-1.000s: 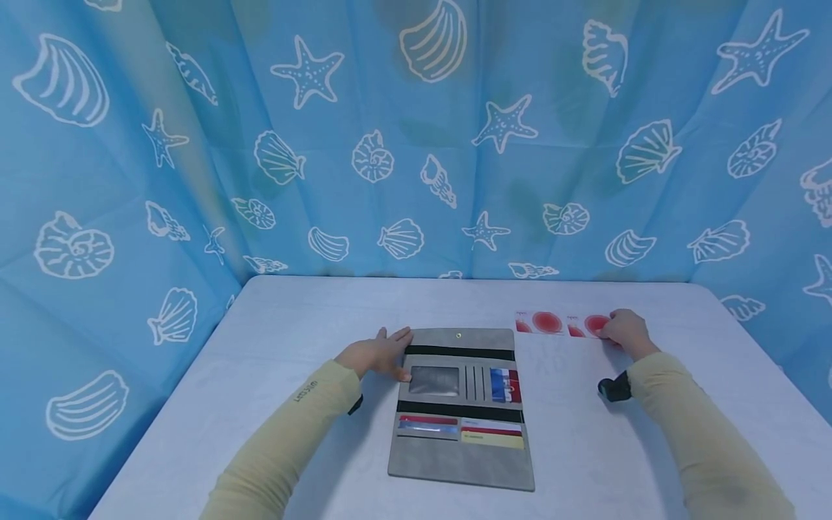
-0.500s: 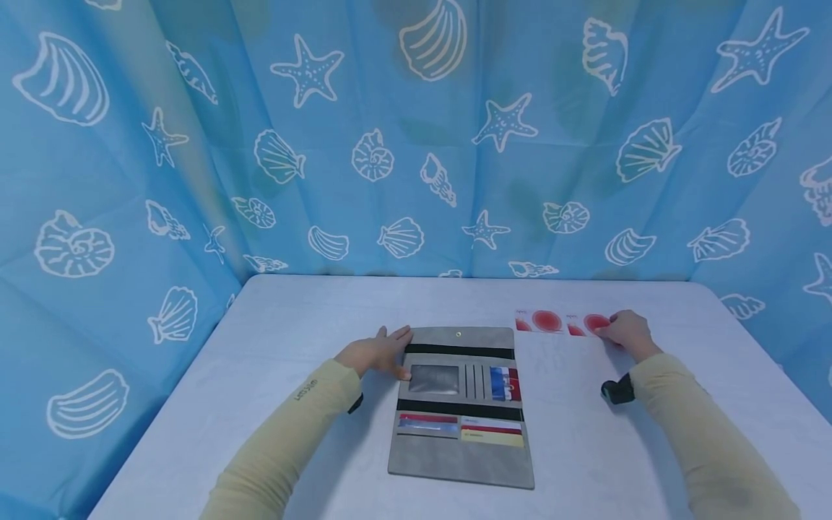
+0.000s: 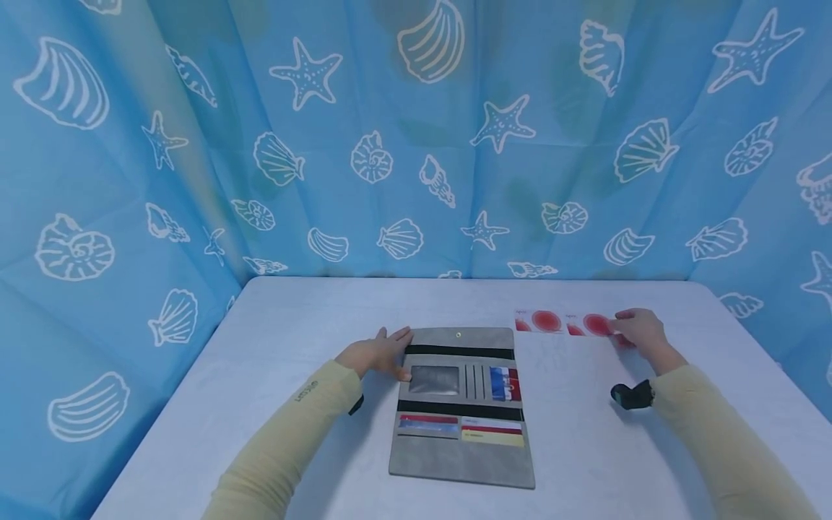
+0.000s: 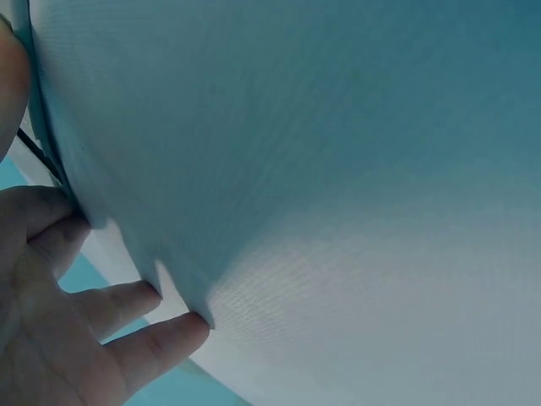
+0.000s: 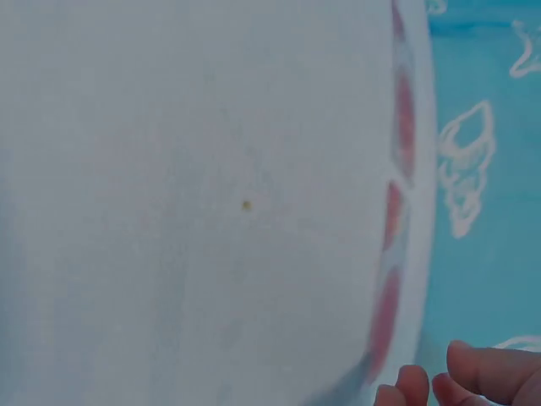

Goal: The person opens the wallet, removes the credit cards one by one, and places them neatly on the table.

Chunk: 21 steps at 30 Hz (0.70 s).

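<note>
A grey wallet point(image 3: 461, 462) lies unfolded on the white table, with cards point(image 3: 492, 435) in its lower slots and more cards point(image 3: 505, 384) in a middle slot at the right. My left hand point(image 3: 377, 355) rests at its upper left edge, fingers spread; in the left wrist view the left hand point(image 4: 76, 313) has its fingertips on the cloth. Two red-and-white cards lie side by side behind the wallet, to its right: one card point(image 3: 538, 321) and another card point(image 3: 585, 325). My right hand point(image 3: 643, 336) is at the second card's right end, its fingers slightly bent in the right wrist view.
The white table point(image 3: 292, 310) ends at a blue curtain point(image 3: 416, 144) with white shell and starfish prints, which also hangs along the left and right sides. A dark device point(image 3: 632, 396) is on the right wrist.
My right hand has shifted right, from over the second card's right part to its end. The cards, the wallet and my left hand have hardly moved.
</note>
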Motion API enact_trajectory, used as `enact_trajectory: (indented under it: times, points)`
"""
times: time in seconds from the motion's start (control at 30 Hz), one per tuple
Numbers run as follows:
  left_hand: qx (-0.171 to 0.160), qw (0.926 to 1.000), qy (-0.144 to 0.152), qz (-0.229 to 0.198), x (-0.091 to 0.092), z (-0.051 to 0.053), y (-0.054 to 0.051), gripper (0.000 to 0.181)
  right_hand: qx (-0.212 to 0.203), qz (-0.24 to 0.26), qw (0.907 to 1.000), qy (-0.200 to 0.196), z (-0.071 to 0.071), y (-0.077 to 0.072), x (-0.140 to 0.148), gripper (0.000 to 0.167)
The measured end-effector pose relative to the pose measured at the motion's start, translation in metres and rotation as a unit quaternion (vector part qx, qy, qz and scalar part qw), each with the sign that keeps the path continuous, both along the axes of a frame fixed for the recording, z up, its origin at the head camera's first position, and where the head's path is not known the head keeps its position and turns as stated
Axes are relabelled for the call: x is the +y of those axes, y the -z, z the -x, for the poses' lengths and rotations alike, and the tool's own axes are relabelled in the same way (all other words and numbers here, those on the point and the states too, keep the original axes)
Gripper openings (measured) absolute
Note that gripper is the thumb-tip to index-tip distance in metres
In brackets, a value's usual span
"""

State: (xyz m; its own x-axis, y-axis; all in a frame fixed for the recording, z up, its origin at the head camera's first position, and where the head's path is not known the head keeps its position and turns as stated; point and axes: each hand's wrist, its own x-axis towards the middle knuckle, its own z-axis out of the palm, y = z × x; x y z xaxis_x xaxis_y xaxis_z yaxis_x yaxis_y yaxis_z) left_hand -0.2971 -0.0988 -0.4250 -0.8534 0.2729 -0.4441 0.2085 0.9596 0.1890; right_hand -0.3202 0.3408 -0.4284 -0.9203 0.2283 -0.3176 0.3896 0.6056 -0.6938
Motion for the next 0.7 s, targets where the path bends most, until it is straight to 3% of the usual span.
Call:
enact_trajectory:
  times: [0.23, 0.33, 0.43, 0.57, 0.67, 0.7]
  points:
    - [0.000, 1.0000, -0.005, 0.003, 0.000, -0.003, -0.003, 0.086, 0.034, -0.002, 0.9994, -0.009, -0.009, -0.007, -0.014, 0.056]
    - [0.002, 1.0000, 0.001, 0.004, 0.001, -0.002, -0.002, 0.087, 0.046, -0.002, 0.9986, -0.025, -0.006, 0.002, -0.016, 0.058]
    - [0.003, 1.0000, 0.003, 0.004, 0.001, -0.001, -0.002, 0.087, 0.063, -0.010, 0.9966, -0.052, 0.007, 0.031, -0.014, 0.062]
    - [0.000, 1.0000, 0.006, 0.006, 0.001, -0.001, -0.003, 0.087, 0.073, -0.018, 0.9938, -0.082, -0.005, 0.029, -0.044, 0.055]
    - [0.000, 0.9999, 0.009, 0.008, 0.001, -0.002, -0.004, 0.087, 0.076, -0.018, 0.9908, -0.111, -0.032, 0.002, -0.083, 0.047]
    - [-0.001, 0.9999, 0.009, 0.007, 0.001, -0.002, -0.003, 0.087, 0.082, -0.023, 0.9891, -0.121, -0.037, 0.001, -0.090, 0.046]
